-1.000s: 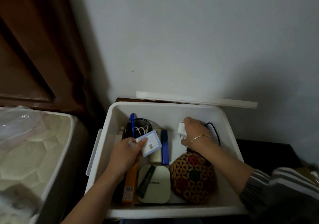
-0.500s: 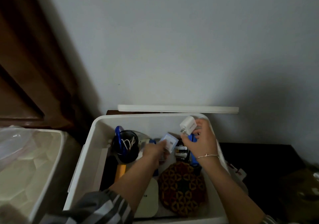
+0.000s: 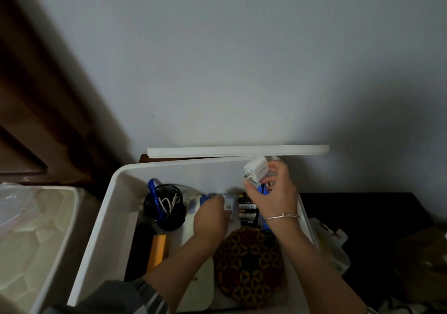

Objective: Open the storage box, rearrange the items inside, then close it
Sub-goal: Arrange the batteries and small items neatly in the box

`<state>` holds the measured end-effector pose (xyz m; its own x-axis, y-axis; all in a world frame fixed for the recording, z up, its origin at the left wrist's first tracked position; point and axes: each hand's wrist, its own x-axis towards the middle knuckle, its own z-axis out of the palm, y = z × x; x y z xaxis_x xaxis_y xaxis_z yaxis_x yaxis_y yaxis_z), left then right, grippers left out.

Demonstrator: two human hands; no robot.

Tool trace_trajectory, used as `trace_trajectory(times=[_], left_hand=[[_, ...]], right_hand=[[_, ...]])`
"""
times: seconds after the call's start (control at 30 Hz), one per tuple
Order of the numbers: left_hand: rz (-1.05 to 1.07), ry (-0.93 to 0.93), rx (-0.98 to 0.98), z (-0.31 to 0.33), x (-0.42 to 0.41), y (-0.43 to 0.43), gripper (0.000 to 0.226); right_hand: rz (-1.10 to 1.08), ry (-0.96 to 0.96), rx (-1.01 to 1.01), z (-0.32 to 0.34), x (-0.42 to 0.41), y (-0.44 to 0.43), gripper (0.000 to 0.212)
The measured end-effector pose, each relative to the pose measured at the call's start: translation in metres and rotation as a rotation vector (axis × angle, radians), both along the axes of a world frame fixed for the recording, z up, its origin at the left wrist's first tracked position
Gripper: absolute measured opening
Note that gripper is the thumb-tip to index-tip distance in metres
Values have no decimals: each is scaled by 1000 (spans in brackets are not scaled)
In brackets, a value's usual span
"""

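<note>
The white storage box (image 3: 106, 212) stands open, its lid (image 3: 238, 150) propped against the wall behind it. My right hand (image 3: 272, 200) holds a white charger plug (image 3: 256, 172) lifted near the box's back right corner. My left hand (image 3: 211, 217) reaches into the middle of the box and grips a small blue-and-white carton (image 3: 228, 203), pressed down beside a pack of batteries (image 3: 248, 210). A black cup with cables (image 3: 165, 207), an orange box (image 3: 157, 253), a white case (image 3: 202, 287) and a patterned round pouch (image 3: 249, 265) lie inside.
A mattress edge under clear plastic (image 3: 31, 238) lies to the left. A brown wooden door frame (image 3: 43, 110) rises at the back left. A dark surface (image 3: 377, 229) with a white bag (image 3: 331, 243) lies to the right of the box.
My left hand has lowered the small carton deeper into the box beside the batteries. My right hand with the charger plug has stayed raised at the back right. The camera has tilted up slightly.
</note>
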<state>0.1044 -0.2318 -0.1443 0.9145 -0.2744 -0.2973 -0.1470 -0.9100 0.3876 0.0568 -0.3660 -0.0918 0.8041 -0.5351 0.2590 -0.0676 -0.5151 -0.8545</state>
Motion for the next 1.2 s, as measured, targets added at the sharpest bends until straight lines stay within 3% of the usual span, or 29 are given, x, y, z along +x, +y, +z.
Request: trace_trajectory(times=[0.1,0.2,0.33,0.57,0.67,0.83,1.03,1.2], left_hand=[[-353,-176,214,-8,9,-2,46],[-510,-183,260,-20,15,-2,54],[-472,-223,343,-29,12,-8,39],[-432,-322,311,-23,10,-6,41],[-428,-289,248,2,14,6,35],[-222,-200,83,49,1,75,15],[-223,170,246,53,-31,129,14],[-255,218,408,26,-49,116,32]], right_hand=[[-5,-1,-4,0,-1,1,58],[-1,-3,-9,-1,0,1,58],[-4,0,-17,-2,0,-1,57],[1,-10,-34,-4,1,-1,58],[-8,-13,-24,-3,1,-2,57],[0,-52,-3,3,-5,0,54],[-58,-92,24,16,-13,-9,52],[-71,-74,126,21,-29,-23,49]])
